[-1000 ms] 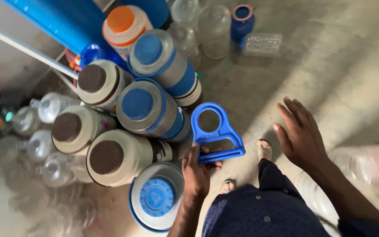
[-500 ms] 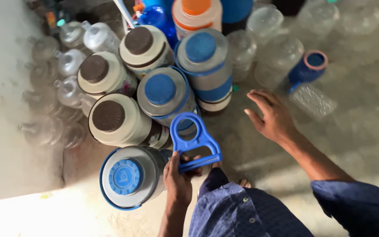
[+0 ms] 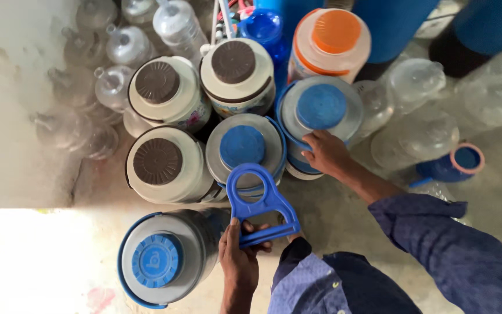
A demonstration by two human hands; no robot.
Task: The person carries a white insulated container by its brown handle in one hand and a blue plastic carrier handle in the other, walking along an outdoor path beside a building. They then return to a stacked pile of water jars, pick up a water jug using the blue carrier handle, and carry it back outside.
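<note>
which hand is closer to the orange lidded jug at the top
Right. The right hand rests on the blue-capped jug just below the orange-lidded jug; the left hand holds the blue handle farther down.

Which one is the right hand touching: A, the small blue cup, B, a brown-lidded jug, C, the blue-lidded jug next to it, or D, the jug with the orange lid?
C: the right hand rests on the rim of the blue-lidded jug, while the left hand holds the blue bottle handle.
</note>
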